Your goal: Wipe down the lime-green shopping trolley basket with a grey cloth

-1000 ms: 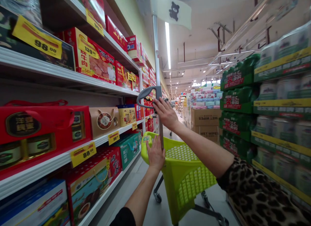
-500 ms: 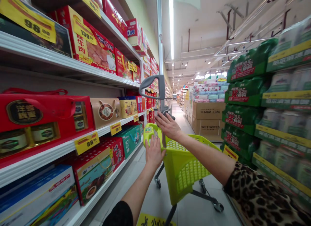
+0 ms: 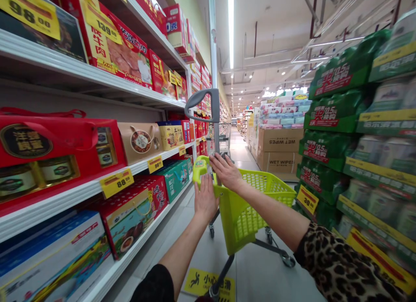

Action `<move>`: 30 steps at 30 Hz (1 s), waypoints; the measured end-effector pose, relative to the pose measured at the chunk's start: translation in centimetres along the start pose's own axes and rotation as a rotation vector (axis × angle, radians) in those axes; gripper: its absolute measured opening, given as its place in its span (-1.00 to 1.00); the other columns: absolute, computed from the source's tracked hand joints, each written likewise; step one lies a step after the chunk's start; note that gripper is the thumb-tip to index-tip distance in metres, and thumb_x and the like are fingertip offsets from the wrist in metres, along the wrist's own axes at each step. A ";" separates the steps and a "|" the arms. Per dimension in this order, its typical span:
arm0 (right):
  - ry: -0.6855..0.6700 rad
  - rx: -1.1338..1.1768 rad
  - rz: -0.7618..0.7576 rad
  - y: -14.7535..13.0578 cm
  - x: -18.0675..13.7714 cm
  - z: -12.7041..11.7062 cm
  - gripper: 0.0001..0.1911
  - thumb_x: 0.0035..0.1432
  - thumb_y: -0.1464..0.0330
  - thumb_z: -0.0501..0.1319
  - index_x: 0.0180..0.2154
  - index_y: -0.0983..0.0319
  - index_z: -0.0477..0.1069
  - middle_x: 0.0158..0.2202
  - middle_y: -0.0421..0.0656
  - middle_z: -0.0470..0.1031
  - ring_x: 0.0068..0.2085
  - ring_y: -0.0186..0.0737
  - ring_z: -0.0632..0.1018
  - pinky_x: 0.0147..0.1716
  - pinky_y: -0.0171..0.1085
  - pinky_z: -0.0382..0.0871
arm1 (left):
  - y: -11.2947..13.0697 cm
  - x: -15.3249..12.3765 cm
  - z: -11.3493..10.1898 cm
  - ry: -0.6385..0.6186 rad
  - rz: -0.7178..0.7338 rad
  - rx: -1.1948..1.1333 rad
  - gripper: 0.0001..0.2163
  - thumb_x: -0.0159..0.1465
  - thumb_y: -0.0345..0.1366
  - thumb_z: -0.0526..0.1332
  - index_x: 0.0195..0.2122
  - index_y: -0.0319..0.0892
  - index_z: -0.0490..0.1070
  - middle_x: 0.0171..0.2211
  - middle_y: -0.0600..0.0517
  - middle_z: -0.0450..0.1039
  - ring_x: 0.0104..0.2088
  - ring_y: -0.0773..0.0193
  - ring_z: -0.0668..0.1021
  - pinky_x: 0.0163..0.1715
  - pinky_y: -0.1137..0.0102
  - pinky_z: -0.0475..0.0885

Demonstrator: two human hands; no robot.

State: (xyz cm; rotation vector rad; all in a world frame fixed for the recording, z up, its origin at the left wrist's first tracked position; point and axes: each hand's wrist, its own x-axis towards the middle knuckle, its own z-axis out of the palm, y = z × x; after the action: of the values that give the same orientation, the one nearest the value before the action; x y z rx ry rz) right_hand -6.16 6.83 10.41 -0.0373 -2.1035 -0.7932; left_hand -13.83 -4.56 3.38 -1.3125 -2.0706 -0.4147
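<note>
Long white shelving (image 3: 81, 72) runs down the left of the aisle, stocked with boxed goods, among them a red gift box (image 3: 58, 150) with jars showing through its windows. Opposite, on the right, stand stacks of green shrink-wrapped packs (image 3: 328, 111), and further along, cardboard cartons (image 3: 281, 148) marked as wet wipes.

Between the two sides, on the pale floor just ahead of the person, stands a lime-green plastic basket cart (image 3: 247, 215) on castors. A grey pole (image 3: 213, 55) rises from its near corner, with a curved grey handle (image 3: 199, 103) branching off to the left well above the basket.

The right hand (image 3: 226, 172), on an arm coming out of a leopard-print sleeve (image 3: 341, 267), lies palm down on the cart's near rim at the foot of the pole, fingers stretched out and slightly spread, gripping nothing. The left hand (image 3: 205, 199) is just below it, flat against the outside of the cart's near corner, fingers straight and held together, pointing up.

A yellow caution sticker (image 3: 204, 282) lies on the floor under the cart's frame. A yellow price tag (image 3: 117, 183) reading 88 hangs on the shelf edge.
</note>
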 end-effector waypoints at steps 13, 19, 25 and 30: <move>-0.010 0.022 0.012 2.0 5.2 -0.9 -0.53 0.22 0.52 -0.08 0.16 0.36 0.16 0.25 -0.03 0.09 0.27 -0.02 0.05 0.20 0.05 -0.02 | -2.0 1.9 0.0 -0.041 -0.030 -0.003 -0.29 0.14 -0.17 0.14 0.25 -0.38 -0.08 0.25 -0.23 0.00 0.26 0.04 0.07 0.21 -0.02 -0.16; -0.019 0.058 -0.024 0.2 0.7 1.4 -0.50 0.18 0.51 -0.02 0.18 0.34 0.14 0.24 0.00 0.10 0.27 -0.04 0.04 0.18 0.06 -0.01 | -2.1 0.9 0.0 -0.055 -0.009 -0.024 -0.29 0.15 -0.21 0.13 0.26 -0.34 -0.14 0.23 -0.24 0.07 0.25 0.06 0.11 0.21 0.05 -0.12; -0.014 0.061 0.029 -2.3 -2.5 2.7 -0.51 0.20 0.50 -0.05 0.17 0.34 0.15 0.23 0.00 0.12 0.26 -0.04 0.09 0.17 0.03 0.04 | -2.1 0.3 0.4 -0.034 0.002 -0.025 -0.29 0.14 -0.23 0.12 0.26 -0.39 -0.13 0.25 -0.24 0.02 0.26 0.07 0.07 0.22 0.09 -0.12; -0.014 0.076 0.042 -2.3 -2.4 2.6 -0.52 0.21 0.49 -0.05 0.17 0.34 0.16 0.22 -0.02 0.14 0.25 -0.04 0.11 0.17 0.02 0.04 | -1.9 0.2 0.7 0.003 -0.017 -0.042 -0.31 0.17 -0.16 0.10 0.24 -0.42 -0.09 0.23 -0.26 0.06 0.25 0.05 0.10 0.21 0.08 -0.07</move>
State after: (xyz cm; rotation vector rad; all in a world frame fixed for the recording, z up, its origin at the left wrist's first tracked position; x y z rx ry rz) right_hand -7.24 7.05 6.35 -0.0462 -2.1376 -0.6899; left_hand -15.88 -4.85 3.14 -1.3187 -2.0826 -0.4693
